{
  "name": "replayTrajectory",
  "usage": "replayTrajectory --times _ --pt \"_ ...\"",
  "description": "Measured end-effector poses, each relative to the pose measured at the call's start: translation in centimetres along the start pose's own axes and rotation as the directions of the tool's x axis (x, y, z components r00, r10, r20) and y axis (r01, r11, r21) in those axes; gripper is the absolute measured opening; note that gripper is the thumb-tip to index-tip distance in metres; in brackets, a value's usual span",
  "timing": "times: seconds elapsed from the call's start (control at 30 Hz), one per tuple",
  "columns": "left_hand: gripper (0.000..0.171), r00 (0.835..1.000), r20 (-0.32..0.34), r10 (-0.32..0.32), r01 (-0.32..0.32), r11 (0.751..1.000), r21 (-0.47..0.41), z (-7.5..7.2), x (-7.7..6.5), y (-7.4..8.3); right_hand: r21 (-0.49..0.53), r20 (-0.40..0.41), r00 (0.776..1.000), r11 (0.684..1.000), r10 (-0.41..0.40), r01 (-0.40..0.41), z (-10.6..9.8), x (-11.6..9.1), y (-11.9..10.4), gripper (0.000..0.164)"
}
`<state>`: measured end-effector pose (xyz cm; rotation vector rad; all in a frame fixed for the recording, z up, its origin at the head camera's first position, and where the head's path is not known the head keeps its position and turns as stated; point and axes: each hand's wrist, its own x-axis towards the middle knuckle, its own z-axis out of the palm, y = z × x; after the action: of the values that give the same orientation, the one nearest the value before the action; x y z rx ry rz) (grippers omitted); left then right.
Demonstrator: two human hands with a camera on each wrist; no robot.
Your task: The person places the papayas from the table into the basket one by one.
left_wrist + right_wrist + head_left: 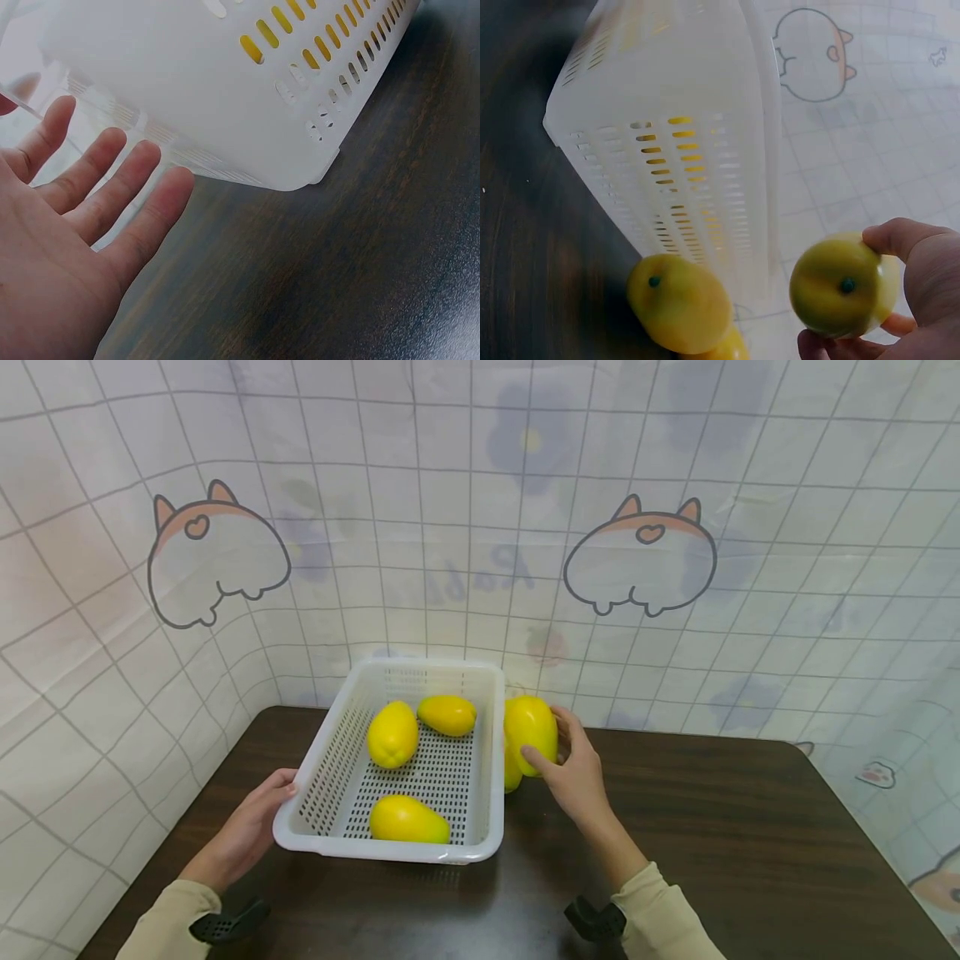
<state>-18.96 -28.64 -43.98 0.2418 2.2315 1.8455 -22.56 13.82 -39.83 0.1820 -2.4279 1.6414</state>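
Observation:
A white slotted plastic basket (491,760) stands on the table with three yellow mango-shaped fruits inside, one (408,820) near its front wall. My left hand (251,827) holds the basket's left rim near the front corner, thumb over the edge; in the left wrist view its other fingers (142,225) stretch along the outside. Just beyond the right rim, my right hand (577,777) grips another yellow fruit (531,731) between thumb and fingers, raised above the table. Beneath it, beside the basket, lies a further yellow fruit (679,304), with part of another (731,346) behind it.
The dark wood-grain table (705,835) extends to the right of the basket. A pale checked cloth (465,510) with cartoon prints hangs behind the table and along its sides. Black straps (596,918) sit at both wrists.

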Motion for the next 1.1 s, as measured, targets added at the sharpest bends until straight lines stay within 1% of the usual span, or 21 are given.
replayTrajectory --times 0.23,0.47,0.7,1.1 --pt "0.035 1.0 0.006 0.005 -0.005 1.0 -0.004 0.01 0.02 -0.02 -0.017 0.006 1.0 1.0 0.004 -0.004 0.17 -0.09 -0.2 0.07" --pt "0.034 1.0 0.003 0.005 -0.005 1.0 -0.012 0.01 0.04 -0.05 -0.019 0.017 1.0 1.0 -0.013 0.013 0.33 -0.22 -0.35 0.068" --pt "0.036 1.0 -0.002 -0.004 0.004 1.0 -0.008 0.08 -0.03 0.04 0.021 0.042 0.999 1.0 -0.017 0.016 0.52 -0.41 -0.52 0.057" --pt "0.037 1.0 -0.006 -0.005 0.005 1.0 -0.012 0.16 -0.04 0.15 0.061 0.065 0.997 0.997 -0.043 0.039 0.7 -0.42 -0.45 0.058"
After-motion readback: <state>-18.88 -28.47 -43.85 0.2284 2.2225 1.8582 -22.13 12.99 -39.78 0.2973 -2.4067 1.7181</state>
